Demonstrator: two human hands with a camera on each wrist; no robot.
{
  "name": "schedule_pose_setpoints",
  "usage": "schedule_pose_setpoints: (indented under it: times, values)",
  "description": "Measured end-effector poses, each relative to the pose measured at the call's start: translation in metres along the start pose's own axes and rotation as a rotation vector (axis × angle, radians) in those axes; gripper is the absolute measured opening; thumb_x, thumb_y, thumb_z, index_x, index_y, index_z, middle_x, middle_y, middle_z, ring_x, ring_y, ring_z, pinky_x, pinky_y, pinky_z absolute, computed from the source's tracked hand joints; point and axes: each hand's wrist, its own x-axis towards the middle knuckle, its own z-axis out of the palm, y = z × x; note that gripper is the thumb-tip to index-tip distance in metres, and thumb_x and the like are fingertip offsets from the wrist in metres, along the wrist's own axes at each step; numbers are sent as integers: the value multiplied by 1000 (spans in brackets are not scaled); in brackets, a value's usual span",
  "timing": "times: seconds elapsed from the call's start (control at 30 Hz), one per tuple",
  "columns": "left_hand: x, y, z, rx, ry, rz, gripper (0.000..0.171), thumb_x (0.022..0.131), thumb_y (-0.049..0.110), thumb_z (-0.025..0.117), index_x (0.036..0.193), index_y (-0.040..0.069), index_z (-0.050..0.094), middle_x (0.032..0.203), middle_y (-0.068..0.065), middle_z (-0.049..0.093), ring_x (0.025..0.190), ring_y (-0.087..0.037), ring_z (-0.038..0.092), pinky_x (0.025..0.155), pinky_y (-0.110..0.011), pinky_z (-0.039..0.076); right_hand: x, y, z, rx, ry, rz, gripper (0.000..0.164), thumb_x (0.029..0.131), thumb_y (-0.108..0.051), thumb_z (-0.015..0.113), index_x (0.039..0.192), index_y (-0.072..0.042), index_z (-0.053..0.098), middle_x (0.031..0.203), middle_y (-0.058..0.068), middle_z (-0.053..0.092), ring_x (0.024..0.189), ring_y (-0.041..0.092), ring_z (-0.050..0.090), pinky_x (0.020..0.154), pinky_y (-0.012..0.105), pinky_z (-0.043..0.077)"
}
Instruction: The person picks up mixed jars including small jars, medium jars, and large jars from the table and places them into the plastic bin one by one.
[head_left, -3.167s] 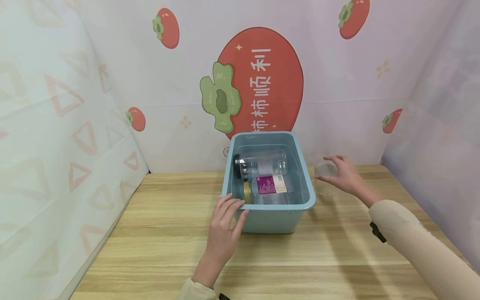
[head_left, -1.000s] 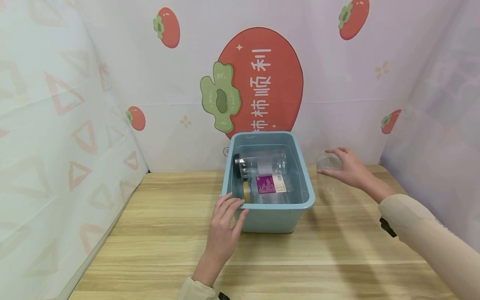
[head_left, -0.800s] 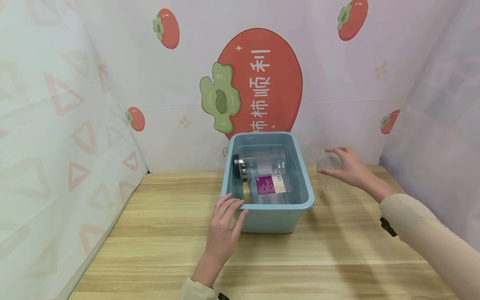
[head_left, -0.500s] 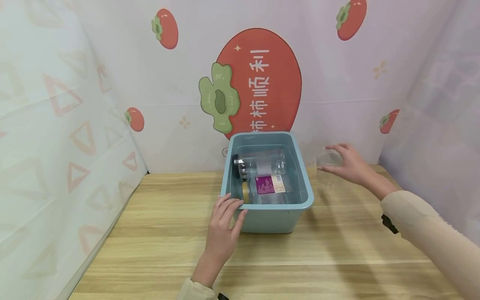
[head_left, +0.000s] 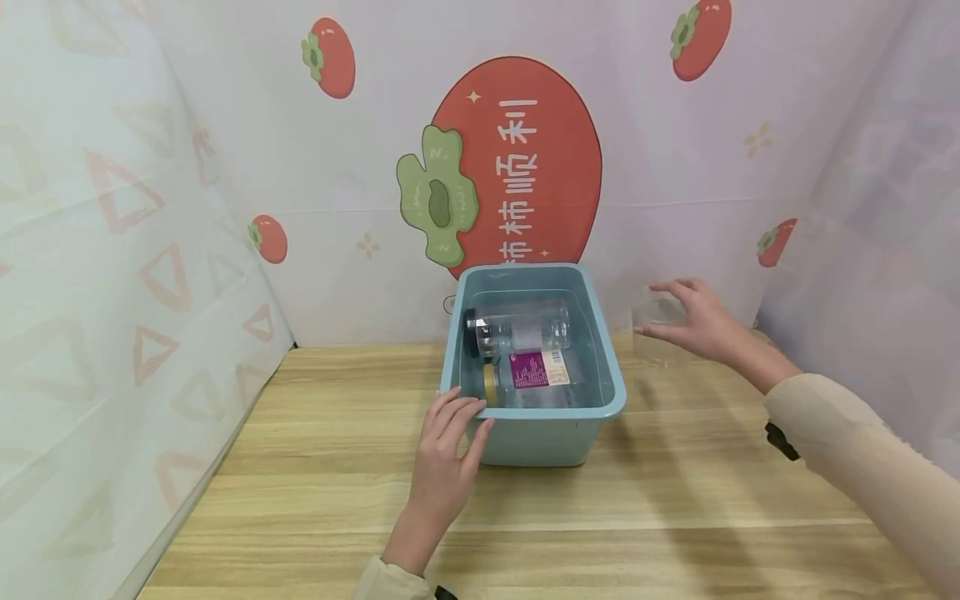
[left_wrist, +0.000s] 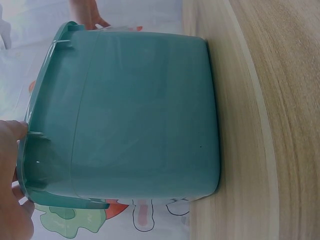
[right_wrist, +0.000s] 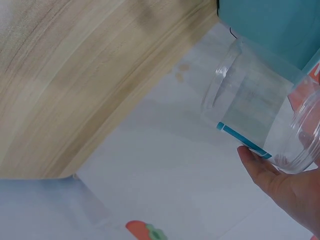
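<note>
My right hand [head_left: 705, 325] holds a clear plastic jar [head_left: 652, 346] between thumb and fingers, to the right of the blue plastic bin [head_left: 540, 442]. In the right wrist view the jar [right_wrist: 255, 105] shows a pale label with a teal stripe, and the hand grips it near its ridged end. Over the bin's front left corner lies my left hand [head_left: 442, 467], fingers across the rim and thumb outside. Inside the bin lie a clear jar with a black lid [head_left: 521, 327] and another with a gold lid and a purple-and-white label [head_left: 540, 368], both on their sides.
The bin stands on a wooden table [head_left: 337, 467], close to a fabric backdrop [head_left: 360, 167] printed with red fruit. Fabric side panels [head_left: 112, 333] border the table at left and right. The held jar is near the back panel.
My right hand has risen with the clear jar and shifted slightly right, away from the bin. My left hand and the bin have stayed in place.
</note>
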Motion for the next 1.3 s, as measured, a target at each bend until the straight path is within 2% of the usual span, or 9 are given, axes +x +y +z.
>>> schedule_pose_setpoints:
  times: [0.27,0.63,1.0,1.3]
  values:
    - [0,-1,-1,-7,4,16,26,92,5,81,116,0,74,114,-11,73,129,-36,61,115,-68,45,1,-2,-4,-9,13,-28,75,92,-28,84,147,10,49,149,43,39,139,60,36,110,80,39]
    - [1,-1,-1,-13,5,17,26,92,5,81,117,1,74,114,-12,73,126,-40,62,116,-66,45,4,-7,-9,-13,26,-60,73,91,-26,85,145,10,51,146,42,42,138,60,37,109,80,39]
    - [1,-1,0,-10,5,12,27,91,5,82,116,1,74,114,-11,73,129,-36,61,118,-64,44,6,-15,-14,-31,34,-79,73,90,-27,85,145,8,52,145,40,45,137,57,40,108,78,41]
    - [0,-1,0,-12,9,17,27,91,4,82,116,2,74,113,-11,73,129,-37,61,118,-63,44,6,-20,-18,-29,3,-59,76,91,-29,85,148,7,50,148,39,42,139,57,38,110,79,40]
